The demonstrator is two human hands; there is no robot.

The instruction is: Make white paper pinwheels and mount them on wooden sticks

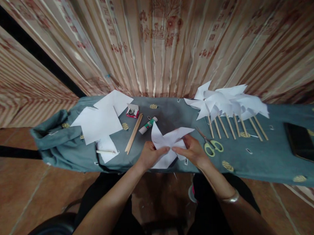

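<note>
A white paper pinwheel [163, 140] with its blades folded inward is held near the front edge of the cloth-covered table. My left hand [151, 154] grips it from the left, thumb pressed close to the centre. From the right, my right hand [194, 150] pinches it, its thumb also near the middle. The fingers behind the paper are hidden. Just beyond the pinwheel lies a glue stick [148, 125]. Scissors [212, 146] with light green handles rest to the right of my right hand.
Left are white paper sheets [100, 122], thin wooden sticks [134, 132] and a small open red-and-white box [132, 111] of metal bits. Several finished pinwheels [224, 101] on sticks lie at the right back. A black phone [301, 141] sits far right. A patterned curtain [155, 44] hangs behind.
</note>
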